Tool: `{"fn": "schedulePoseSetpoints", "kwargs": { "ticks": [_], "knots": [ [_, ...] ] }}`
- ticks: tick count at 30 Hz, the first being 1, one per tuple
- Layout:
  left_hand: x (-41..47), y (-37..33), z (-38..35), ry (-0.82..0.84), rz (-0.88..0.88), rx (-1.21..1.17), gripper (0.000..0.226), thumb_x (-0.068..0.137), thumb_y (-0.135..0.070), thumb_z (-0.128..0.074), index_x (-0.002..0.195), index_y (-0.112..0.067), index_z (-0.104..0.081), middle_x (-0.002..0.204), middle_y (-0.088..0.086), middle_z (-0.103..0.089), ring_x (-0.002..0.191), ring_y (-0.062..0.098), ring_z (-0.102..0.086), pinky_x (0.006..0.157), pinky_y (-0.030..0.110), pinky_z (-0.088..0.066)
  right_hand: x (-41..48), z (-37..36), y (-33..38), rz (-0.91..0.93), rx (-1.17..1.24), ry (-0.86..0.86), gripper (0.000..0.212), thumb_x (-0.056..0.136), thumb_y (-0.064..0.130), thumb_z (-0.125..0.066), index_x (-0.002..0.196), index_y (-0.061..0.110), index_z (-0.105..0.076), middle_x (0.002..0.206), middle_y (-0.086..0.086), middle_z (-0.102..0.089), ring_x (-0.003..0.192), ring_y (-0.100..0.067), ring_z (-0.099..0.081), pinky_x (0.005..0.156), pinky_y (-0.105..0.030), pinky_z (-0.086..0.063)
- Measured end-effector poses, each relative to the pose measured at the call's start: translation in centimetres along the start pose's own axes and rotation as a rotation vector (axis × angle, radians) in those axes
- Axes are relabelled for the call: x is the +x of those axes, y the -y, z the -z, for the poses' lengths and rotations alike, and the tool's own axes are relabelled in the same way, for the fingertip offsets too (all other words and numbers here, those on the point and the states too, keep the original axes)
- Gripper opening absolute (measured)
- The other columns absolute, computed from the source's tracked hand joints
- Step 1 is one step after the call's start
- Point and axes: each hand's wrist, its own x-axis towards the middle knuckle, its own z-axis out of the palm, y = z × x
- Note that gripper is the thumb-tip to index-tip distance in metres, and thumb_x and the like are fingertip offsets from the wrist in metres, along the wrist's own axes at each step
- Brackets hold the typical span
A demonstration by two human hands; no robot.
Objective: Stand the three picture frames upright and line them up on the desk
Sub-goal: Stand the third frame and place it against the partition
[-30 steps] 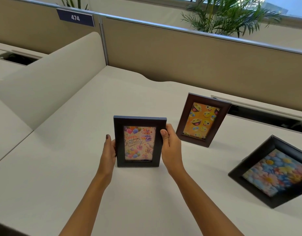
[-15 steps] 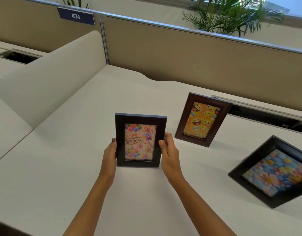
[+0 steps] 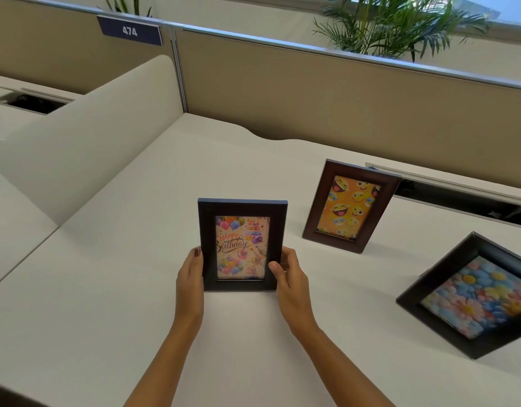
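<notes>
Two bare forearms come in from the near edge of the white table [image 3: 106,333], and both hands are on the birthday frame [image 3: 242,244]. The left hand [image 3: 190,282] is curled against the frame's lower left side, thumb with a dark-painted nail laid up along the edge. The right hand [image 3: 290,279] grips the lower right side, thumb pressed onto the front of the moulding, fingers wrapped behind. So both hands are closed on that one frame, one each side. The birthday frame stands upright in portrait, facing the camera, its bottom edge at the table surface; whether it bears its own weight I cannot tell.

To the right of the birthday frame, at about the same depth, the flower frame [image 3: 473,298] is black, tilted back and turned at an angle, its picture of blue, orange and yellow blossoms facing up towards the camera. Nobody is touching it.

Beyond and to the right of the birthday frame, the emoji frame [image 3: 351,205] is brown, standing on its own, leaning slightly back, well apart from both hands.

Further back, a beige partition [image 3: 312,92] runs behind the table, with a blue sign [image 3: 130,30] reading 474 up left of the birthday frame, and a leafy plant [image 3: 394,22] rising above it.
</notes>
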Motion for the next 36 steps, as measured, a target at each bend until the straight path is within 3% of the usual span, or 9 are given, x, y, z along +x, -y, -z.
{"fn": "schedulePoseSetpoints", "kwargs": {
  "ticks": [4, 7, 13, 17, 25, 33, 36],
  "knots": [
    [-0.8, 0.2, 0.5, -0.095, -0.233, 0.150, 0.023, 0.097, -0.025, -0.039, 0.115, -0.029, -0.054, 0.115, -0.006, -0.059, 0.109, 0.009, -0.056, 0.075, 0.011, -0.048, -0.1, 0.6, -0.2, 0.065, -0.038, -0.175, 0.019, 0.096, 0.020, -0.047, 0.098, 0.038, -0.053, 0.103, 0.013, -0.064, 0.101, -0.005, -0.060, 0.078, -0.015, -0.055],
    [-1.1, 0.7, 0.6, -0.144, -0.301, 0.221, 0.029, 0.093, -0.023, -0.044, 0.120, -0.021, -0.055, 0.118, -0.003, -0.058, 0.108, 0.011, -0.055, 0.078, 0.018, -0.049, 0.1, 0.6, -0.4, 0.091, -0.060, -0.221, 0.015, 0.094, 0.019, -0.050, 0.101, 0.032, -0.056, 0.102, 0.012, -0.064, 0.100, -0.003, -0.060, 0.078, -0.014, -0.054],
    [-0.5, 0.9, 0.7, -0.164, -0.340, 0.275, 0.026, 0.091, -0.015, -0.053, 0.116, -0.013, -0.060, 0.107, -0.004, -0.062, 0.099, 0.012, -0.058, 0.072, 0.010, -0.046, 0.6, 0.1, -0.7, 0.116, -0.062, -0.221, 0.013, 0.092, 0.023, -0.051, 0.102, 0.030, -0.057, 0.100, 0.018, -0.062, 0.100, 0.006, -0.057, 0.070, -0.006, -0.050],
    [0.6, 0.4, 0.5, -0.156, -0.373, 0.294, 0.024, 0.090, -0.012, -0.054, 0.113, -0.013, -0.062, 0.104, -0.005, -0.063, 0.094, 0.004, -0.058, 0.064, 0.001, -0.046, 1.4, 0.0, -0.7, 0.126, -0.080, -0.260, 0.015, 0.093, 0.020, -0.053, 0.100, 0.032, -0.057, 0.098, 0.020, -0.062, 0.101, 0.006, -0.056, 0.071, -0.007, -0.051],
    [5.0, -1.6, -0.7, -0.198, -0.447, 0.284, 0.024, 0.092, -0.010, -0.053, 0.114, -0.008, -0.063, 0.101, -0.005, -0.062, 0.089, 0.000, -0.057, 0.067, -0.005, -0.042, 5.0, -0.9, 0.8, 0.165, -0.069, -0.307, 0.016, 0.092, 0.019, -0.056, 0.100, 0.032, -0.057, 0.094, 0.021, -0.062, 0.098, 0.006, -0.058, 0.075, -0.008, -0.051],
    [12.7, -5.6, -3.4, -0.219, -0.486, 0.275, 0.026, 0.091, -0.006, -0.053, 0.114, -0.001, -0.064, 0.100, 0.002, -0.064, 0.092, 0.013, -0.059, 0.069, -0.005, -0.041, 11.8, -2.2, 3.1, 0.198, -0.075, -0.398, 0.014, 0.092, 0.016, -0.057, 0.104, 0.014, -0.062, 0.092, 0.007, -0.063, 0.086, -0.005, -0.060, 0.075, -0.013, -0.050],
    [16.4, -6.7, -4.8, -0.212, -0.464, 0.286, 0.025, 0.092, -0.008, -0.053, 0.113, -0.002, -0.065, 0.104, 0.009, -0.068, 0.092, 0.013, -0.059, 0.069, -0.002, -0.043, 15.1, -2.7, 3.5, 0.200, -0.092, -0.440, 0.015, 0.092, 0.013, -0.056, 0.105, 0.009, -0.061, 0.095, 0.000, -0.065, 0.087, -0.013, -0.060, 0.077, -0.022, -0.053]
  ]
}}
